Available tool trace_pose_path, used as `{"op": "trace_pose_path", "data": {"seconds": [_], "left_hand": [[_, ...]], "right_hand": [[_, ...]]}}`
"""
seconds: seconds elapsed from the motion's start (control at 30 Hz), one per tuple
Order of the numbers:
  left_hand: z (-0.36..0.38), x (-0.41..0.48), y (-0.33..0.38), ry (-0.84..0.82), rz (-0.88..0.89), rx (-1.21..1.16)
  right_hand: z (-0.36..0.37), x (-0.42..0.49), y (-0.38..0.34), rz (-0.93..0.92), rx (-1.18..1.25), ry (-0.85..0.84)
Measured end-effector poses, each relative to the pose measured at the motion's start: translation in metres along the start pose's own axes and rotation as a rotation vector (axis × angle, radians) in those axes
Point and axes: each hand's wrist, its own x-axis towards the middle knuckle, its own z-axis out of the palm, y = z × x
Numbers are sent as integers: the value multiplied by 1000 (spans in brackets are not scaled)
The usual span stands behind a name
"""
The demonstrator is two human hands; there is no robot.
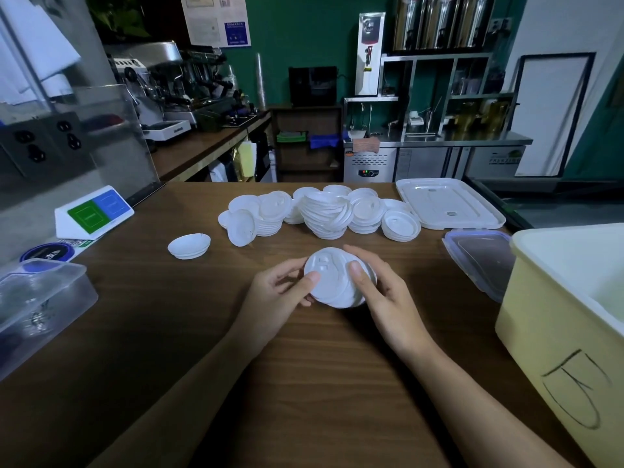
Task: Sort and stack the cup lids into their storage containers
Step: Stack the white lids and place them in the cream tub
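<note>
Both hands hold a small stack of white cup lids (334,282) just above the middle of the wooden counter (304,383). My left hand (280,292) grips its left edge with the thumb on top. My right hand (378,292) grips its right edge, thumb pressed on the top lid. A loose pile of white lids (320,214) lies farther back. A short stack of lids (189,246) sits apart at the left. A clear plastic container (40,298) stands at the far left, and a large pale yellow tub (560,332) at the right.
A white tray lid (449,204) lies at the back right. A clear lid with blue clips (479,258) leans by the yellow tub. A white sign stand (94,211) sits at the back left. Behind the counter are an espresso machine and steel cabinets.
</note>
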Motion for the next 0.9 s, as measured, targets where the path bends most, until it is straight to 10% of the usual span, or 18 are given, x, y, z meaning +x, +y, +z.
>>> {"op": "trace_pose_path", "data": {"seconds": [0.9], "left_hand": [[0,-6,-9,-178,-1,-26]], "right_hand": [[10,-1,0,109,202,-49]]}}
